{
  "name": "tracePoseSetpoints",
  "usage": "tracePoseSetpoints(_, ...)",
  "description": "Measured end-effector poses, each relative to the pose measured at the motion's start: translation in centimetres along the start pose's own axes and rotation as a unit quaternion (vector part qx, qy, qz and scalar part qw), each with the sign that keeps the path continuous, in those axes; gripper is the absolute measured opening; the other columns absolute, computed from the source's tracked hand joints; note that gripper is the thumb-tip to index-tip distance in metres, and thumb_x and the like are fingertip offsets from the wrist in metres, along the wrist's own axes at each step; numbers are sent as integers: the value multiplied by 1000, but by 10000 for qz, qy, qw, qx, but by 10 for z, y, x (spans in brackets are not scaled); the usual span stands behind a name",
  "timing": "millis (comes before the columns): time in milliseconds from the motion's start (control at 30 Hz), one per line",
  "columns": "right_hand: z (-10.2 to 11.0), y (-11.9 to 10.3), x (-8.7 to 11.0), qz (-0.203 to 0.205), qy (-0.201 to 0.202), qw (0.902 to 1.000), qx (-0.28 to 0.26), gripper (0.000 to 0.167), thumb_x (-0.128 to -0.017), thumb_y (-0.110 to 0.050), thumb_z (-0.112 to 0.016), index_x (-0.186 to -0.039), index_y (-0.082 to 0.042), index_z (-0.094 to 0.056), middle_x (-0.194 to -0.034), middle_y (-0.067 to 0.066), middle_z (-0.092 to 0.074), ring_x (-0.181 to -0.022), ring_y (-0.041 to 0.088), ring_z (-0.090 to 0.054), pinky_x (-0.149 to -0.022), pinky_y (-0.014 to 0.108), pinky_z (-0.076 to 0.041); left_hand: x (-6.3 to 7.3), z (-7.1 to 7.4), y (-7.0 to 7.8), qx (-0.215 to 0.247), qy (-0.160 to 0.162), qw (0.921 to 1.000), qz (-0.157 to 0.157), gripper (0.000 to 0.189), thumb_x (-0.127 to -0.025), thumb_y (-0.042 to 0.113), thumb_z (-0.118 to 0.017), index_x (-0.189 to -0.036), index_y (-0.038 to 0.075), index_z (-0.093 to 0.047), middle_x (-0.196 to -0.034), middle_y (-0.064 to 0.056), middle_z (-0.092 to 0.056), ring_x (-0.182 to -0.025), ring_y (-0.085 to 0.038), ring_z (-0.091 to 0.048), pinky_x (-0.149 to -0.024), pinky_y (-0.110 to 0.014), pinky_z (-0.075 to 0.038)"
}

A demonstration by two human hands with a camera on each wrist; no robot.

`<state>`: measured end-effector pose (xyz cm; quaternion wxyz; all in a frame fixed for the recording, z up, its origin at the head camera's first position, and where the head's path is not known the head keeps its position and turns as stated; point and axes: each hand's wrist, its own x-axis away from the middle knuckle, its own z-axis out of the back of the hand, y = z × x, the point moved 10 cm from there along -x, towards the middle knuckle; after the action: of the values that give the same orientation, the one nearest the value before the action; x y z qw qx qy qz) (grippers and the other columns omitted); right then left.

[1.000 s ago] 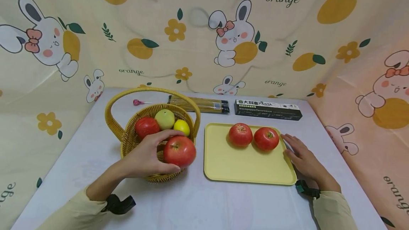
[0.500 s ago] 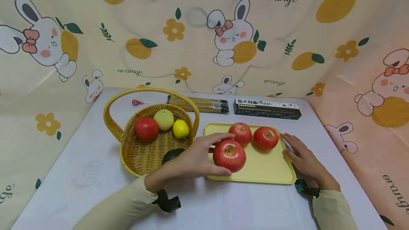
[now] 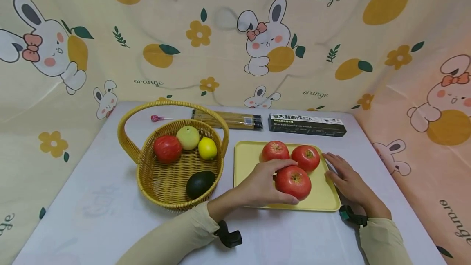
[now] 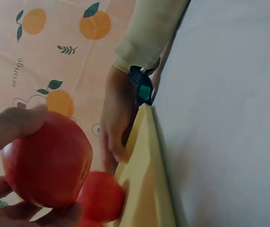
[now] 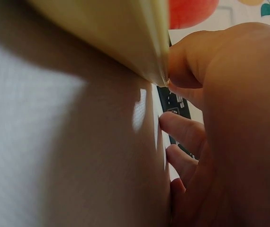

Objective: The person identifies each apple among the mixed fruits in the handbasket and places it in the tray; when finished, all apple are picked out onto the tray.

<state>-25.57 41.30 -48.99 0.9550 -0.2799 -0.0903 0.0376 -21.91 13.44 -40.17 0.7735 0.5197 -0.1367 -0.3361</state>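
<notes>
My left hand grips a red apple between thumb and fingers, over the front part of the yellow tray. In the left wrist view the held apple hangs above another red apple. Two more red apples, one at the back and one right of it, sit on the tray. My right hand rests at the tray's right edge. From the right wrist, its thumb shows against the tray rim, with the other fingers loosely extended down by the table.
A wicker basket on the left holds a red fruit, a pale green fruit, a lemon and an avocado. Behind lie a lollipop, a noodle pack and a black pasta box.
My left hand has carried the apple rightward from over the basket to over the tray. The avocado in the basket has come into sight. My right hand stays at the tray edge.
</notes>
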Motion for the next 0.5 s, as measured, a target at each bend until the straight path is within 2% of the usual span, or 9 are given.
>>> tracePoseSetpoints(300,0,-1,1,-9,-10,10000,57,76,-112,-40,-59,-177,-24,-23,-181,25,-19,-166,56,-5,-111,92,-24,-32,-28,-21,-143,-16,9990,421,81,-82,35,-97,-154,28,-60,-141,12,-65,-129,-3,-56,-93,-21,-58)
tracePoseSetpoints(500,1,-2,2,25,6,10000,66,74,-113,-38,-59,-176,-22,-24,-179,28,-21,-165,58,-7,-110,93,-24,-39,-43,-32,-343,-122,9976,589,80,-83,33,-97,-153,26,-59,-140,10,-66,-127,-4,-58,-98,-22,-57)
